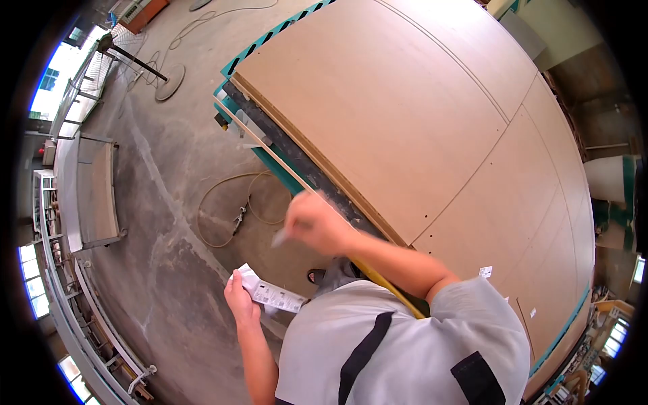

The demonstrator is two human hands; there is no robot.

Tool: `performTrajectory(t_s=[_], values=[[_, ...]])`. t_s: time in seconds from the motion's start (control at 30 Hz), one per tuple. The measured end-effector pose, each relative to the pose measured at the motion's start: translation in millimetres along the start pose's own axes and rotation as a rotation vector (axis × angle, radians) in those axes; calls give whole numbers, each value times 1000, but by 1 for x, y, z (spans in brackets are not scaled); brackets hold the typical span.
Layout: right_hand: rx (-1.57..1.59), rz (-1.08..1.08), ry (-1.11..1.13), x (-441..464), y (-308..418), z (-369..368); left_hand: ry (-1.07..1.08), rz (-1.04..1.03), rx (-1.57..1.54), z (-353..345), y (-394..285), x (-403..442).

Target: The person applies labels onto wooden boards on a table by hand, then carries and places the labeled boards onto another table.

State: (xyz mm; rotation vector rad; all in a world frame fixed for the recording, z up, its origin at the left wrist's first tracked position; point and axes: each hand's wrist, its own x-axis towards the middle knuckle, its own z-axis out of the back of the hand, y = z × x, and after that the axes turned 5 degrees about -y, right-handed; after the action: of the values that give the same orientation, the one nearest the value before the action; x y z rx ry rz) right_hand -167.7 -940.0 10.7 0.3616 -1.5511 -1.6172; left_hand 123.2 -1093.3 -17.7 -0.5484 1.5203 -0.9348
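Note:
My left hand (241, 297), low and left of my body, is closed around a strip of white printed labels (271, 295). The loose end of the strip runs right towards my shirt. My right hand (316, 223) is up at the near edge of the large board (378, 115), smeared by motion, its fingers pinched together. A small whitish piece, seemingly a label (279, 237), sticks out from its fingertips. Two white labels, one near label (485, 272) and one smaller label (533, 312), lie on the boards at the right.
A thin wooden strip (260, 143) runs along the table's near side, beside a teal frame (280, 170). A hose with an air nozzle (239, 219) lies coiled on the concrete floor. At the left stands a cart (98, 192); a round-based stand (170, 84) is further back.

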Motion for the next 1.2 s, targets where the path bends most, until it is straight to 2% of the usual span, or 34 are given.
performTrajectory(t_s=[0.07,0.1,0.13,0.2,0.27,0.3,0.37,0.43,0.5,0.63,0.7,0.83,0.9,0.97,1.03,1.1,1.17,1.2], values=[[-118,-266,-293,13,-40,46,4,-17,18,2,3,0],[-353,-253,-470,10,-78,71,9,-37,37,2,4,1],[-377,-242,-597,7,-117,104,11,-65,55,1,5,1],[-568,-491,-733,8,-135,166,28,-70,51,0,6,1],[-857,-576,-601,-5,-143,199,46,-73,44,-4,6,2],[-860,-575,-585,-8,-144,203,54,-66,44,-8,4,2],[-1131,-337,-530,-9,-153,195,10,-18,34,-14,0,-5],[-1294,-325,-243,-19,-159,183,9,5,18,-11,1,-4],[-1358,-458,-37,-33,-144,154,-17,2,-27,-7,7,2],[-1350,-448,-44,-42,-137,134,-21,37,-175,-12,5,4],[-1348,-546,-89,-30,-135,130,-11,46,-165,-12,0,6],[-1478,-639,-39,-12,-127,107,8,63,-167,-12,2,7],[-1308,-423,102,-15,-118,92,29,67,-192,-15,-1,9],[-713,-412,157,-16,-71,60,-8,78,-228,-26,-9,0],[-183,-394,389,-21,-32,28,26,85,-263,-28,-12,-2],[331,-664,579,-39,4,-14,17,54,-212,-29,-17,-6],[372,-459,654,-51,33,-49,-4,41,-209,-30,-21,-11],[320,-490,725,-52,39,-60,-2,13,-228,-29,-21,-11]])
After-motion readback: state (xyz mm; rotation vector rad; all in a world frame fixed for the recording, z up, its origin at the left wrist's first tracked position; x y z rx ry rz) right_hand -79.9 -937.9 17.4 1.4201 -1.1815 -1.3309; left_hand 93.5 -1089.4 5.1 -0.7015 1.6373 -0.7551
